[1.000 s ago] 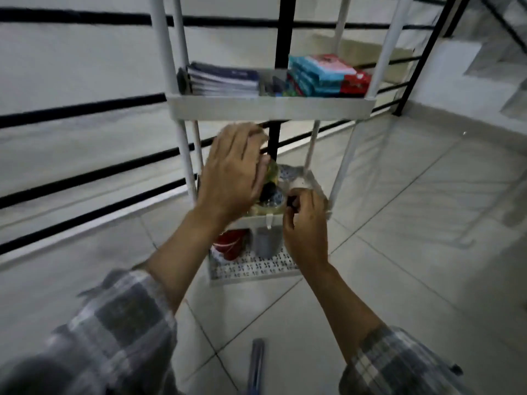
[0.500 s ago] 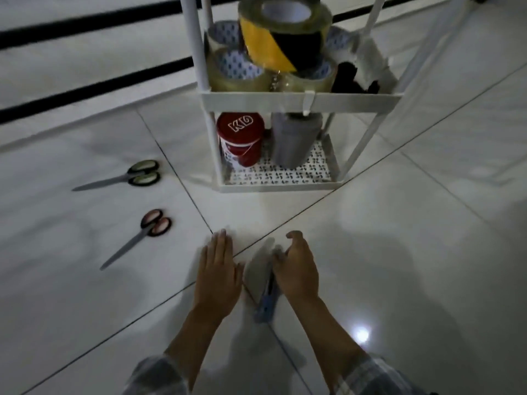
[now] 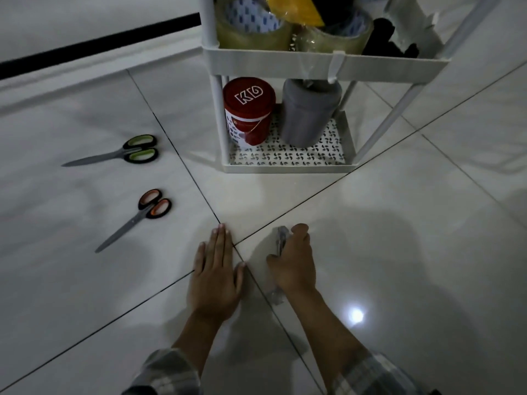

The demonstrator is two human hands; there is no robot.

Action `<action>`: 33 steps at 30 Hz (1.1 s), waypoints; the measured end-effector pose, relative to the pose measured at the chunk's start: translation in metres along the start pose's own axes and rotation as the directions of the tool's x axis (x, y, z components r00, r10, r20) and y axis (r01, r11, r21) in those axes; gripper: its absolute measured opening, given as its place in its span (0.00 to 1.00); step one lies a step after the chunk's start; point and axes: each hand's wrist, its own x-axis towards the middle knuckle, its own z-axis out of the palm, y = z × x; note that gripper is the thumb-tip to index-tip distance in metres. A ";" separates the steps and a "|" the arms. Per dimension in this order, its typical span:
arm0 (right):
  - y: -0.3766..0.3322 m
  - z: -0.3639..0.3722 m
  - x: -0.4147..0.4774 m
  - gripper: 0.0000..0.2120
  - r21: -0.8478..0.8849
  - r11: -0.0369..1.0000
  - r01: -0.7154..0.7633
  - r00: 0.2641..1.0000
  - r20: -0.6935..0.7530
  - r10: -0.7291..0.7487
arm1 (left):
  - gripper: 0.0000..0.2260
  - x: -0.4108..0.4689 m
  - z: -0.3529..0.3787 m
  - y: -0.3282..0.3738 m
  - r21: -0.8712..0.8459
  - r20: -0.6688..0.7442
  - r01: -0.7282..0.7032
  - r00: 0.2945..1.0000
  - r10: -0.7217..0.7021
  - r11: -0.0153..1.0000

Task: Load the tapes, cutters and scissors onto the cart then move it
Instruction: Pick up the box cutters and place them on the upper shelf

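The white cart [image 3: 325, 63] stands at the top of the view, its middle shelf holding clear tape rolls [image 3: 251, 32] and a yellow-black roll [image 3: 296, 10]. On the tiled floor in front of it my right hand [image 3: 293, 263] is closed around a clear-bodied cutter [image 3: 281, 240] that lies on the floor. My left hand [image 3: 215, 276] rests flat beside it, fingers together, holding nothing. Two pairs of scissors lie to the left: green-handled scissors [image 3: 125, 152] further off, orange-handled scissors [image 3: 142, 213] nearer.
The cart's bottom shelf holds a red KD can [image 3: 248, 109] and a grey cylinder [image 3: 309, 115]. A black rail [image 3: 99, 44] runs along the wall base at upper left. A light spot reflects on the glossy tiles at lower right.
My hands left the cart's middle shelf and came down to the floor. The right hand has closed over the cutter; the left hand is now flat on the tile.
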 end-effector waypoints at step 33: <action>-0.269 -0.342 -0.071 0.28 0.080 0.752 0.655 0.618 -0.630 -0.471 | 0.19 0.188 -0.456 0.139 0.333 -0.574 -0.241 0.715 0.399 0.911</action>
